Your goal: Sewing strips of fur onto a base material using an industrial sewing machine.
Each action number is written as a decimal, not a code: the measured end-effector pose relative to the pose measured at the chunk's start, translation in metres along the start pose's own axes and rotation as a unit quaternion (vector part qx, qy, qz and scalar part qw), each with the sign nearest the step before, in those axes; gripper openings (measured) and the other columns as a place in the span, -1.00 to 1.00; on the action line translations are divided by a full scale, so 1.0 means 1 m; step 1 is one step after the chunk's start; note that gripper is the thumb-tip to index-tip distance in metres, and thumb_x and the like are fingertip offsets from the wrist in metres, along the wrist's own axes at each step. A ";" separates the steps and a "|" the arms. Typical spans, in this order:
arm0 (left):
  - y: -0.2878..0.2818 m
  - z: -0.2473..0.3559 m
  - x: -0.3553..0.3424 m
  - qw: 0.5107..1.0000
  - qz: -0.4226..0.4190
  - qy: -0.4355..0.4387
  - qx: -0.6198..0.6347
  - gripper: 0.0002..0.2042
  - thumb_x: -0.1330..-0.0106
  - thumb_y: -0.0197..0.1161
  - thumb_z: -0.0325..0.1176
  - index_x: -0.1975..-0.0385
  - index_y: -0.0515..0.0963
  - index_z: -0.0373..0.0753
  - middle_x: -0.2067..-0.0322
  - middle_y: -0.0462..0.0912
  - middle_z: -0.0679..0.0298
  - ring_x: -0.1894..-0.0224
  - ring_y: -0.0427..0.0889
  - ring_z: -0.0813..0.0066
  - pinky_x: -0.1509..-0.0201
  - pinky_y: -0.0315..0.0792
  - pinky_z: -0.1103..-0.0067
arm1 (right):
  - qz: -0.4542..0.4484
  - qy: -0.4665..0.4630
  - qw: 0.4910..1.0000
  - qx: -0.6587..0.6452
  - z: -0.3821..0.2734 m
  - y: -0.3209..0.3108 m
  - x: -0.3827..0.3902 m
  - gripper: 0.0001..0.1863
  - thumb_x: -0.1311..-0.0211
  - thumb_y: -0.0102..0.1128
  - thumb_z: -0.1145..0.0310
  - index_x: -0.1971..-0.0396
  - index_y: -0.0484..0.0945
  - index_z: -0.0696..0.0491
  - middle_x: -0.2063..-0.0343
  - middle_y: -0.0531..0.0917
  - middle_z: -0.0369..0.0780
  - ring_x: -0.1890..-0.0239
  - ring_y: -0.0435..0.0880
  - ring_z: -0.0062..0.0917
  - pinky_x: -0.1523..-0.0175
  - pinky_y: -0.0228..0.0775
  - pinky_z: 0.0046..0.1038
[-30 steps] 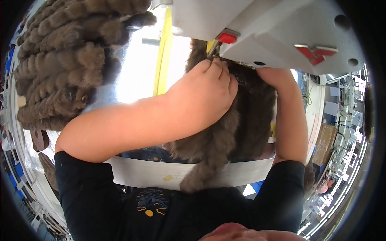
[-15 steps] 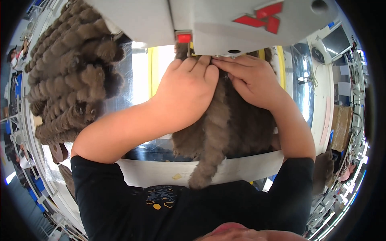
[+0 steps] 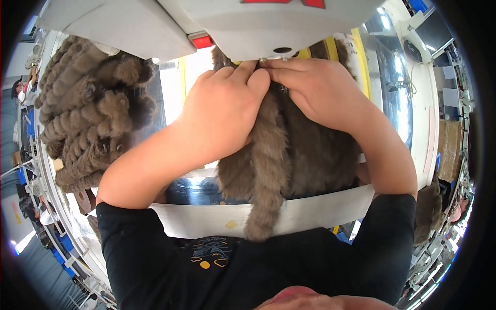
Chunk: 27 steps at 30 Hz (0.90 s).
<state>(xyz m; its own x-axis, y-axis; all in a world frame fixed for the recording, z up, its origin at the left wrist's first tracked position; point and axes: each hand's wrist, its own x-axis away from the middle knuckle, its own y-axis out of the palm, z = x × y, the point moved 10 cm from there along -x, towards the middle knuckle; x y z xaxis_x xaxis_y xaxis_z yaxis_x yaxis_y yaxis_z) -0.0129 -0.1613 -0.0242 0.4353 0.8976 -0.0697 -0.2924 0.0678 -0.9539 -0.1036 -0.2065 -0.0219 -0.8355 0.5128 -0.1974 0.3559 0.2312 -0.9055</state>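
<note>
A wide piece of brown fur (image 3: 320, 160) lies under the overhanging grey-white head of a sewing machine (image 3: 258, 31). Along its left part runs a narrow, ridged fur strip (image 3: 269, 150), whose lower end hangs over the white front edge near my body. My left hand (image 3: 222, 103) is closed with its fingertips on the fur, just beneath the machine head. From the other side my right hand (image 3: 320, 93) pinches the same fur, its fingers nearly meeting the left ones. The needle area and exact fingertip grip are hidden.
A stack of ridged brown fur strips (image 3: 93, 113) lies at the left. Yellow tape strips (image 3: 364, 62) mark the bright work surface. A monitor (image 3: 434, 31) and a cardboard box (image 3: 449, 150) stand at the right. More fur (image 3: 428, 214) sits by my right elbow.
The view has shifted, so the machine head sits higher and further left in it. Both hands stay together on the fur under the machine, with little change in their grip.
</note>
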 end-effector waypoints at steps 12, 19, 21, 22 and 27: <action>-0.005 0.009 0.002 0.999 -0.024 0.025 0.003 -0.40 0.20 0.40 -0.58 0.01 0.43 -0.40 -0.22 0.53 -0.27 0.02 0.68 -0.17 -0.01 0.61 0.25 | -0.020 -0.007 0.999 -0.034 -0.009 -0.006 0.002 -0.71 -0.22 0.20 0.46 0.07 0.72 0.07 0.00 0.75 -0.27 0.10 0.74 -0.26 0.09 0.61 -0.25; -0.008 0.018 0.006 0.998 -0.050 0.029 0.010 -0.42 0.23 0.38 -0.57 0.05 0.44 -0.41 -0.21 0.53 -0.28 0.06 0.70 -0.14 0.01 0.62 0.27 | -0.018 -0.019 0.999 -0.047 -0.018 -0.007 0.005 -0.79 -0.19 0.22 0.44 0.18 0.72 0.07 0.16 0.75 -0.28 0.19 0.74 -0.26 0.19 0.60 -0.25; -0.009 0.022 0.006 0.997 -0.066 0.040 -0.006 -0.38 0.21 0.45 -0.50 0.01 0.44 -0.44 -0.20 0.54 -0.31 0.06 0.73 -0.07 0.04 0.65 0.31 | -0.016 -0.019 0.999 -0.048 -0.020 -0.007 0.007 -0.80 -0.20 0.22 0.44 0.20 0.71 0.07 0.19 0.75 -0.28 0.21 0.74 -0.26 0.21 0.60 -0.25; -0.008 0.025 0.006 0.995 -0.080 0.053 -0.021 -0.33 0.19 0.52 -0.44 -0.03 0.45 -0.47 -0.19 0.55 -0.34 0.07 0.76 0.00 0.07 0.68 0.35 | -0.015 -0.017 0.998 -0.052 -0.021 -0.008 0.009 -0.81 -0.20 0.20 0.43 0.21 0.71 0.08 0.22 0.74 -0.27 0.22 0.74 -0.25 0.22 0.59 -0.24; -0.006 0.029 0.006 0.994 -0.083 0.066 -0.011 -0.30 0.24 0.55 -0.44 -0.03 0.45 -0.46 -0.19 0.55 -0.34 0.10 0.77 -0.01 0.10 0.67 0.34 | -0.016 0.001 0.999 -0.052 -0.020 -0.008 0.013 -0.82 -0.23 0.17 0.42 0.25 0.71 0.10 0.28 0.73 -0.23 0.25 0.73 -0.23 0.25 0.57 -0.22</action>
<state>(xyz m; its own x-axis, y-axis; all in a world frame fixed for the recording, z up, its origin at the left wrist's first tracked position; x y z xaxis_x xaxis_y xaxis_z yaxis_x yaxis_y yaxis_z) -0.0331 -0.1442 -0.0101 0.5847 0.8096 0.0525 -0.1887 0.1986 -0.9617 -0.1094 -0.1850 -0.0096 -0.8463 0.5051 -0.1693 0.3713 0.3313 -0.8674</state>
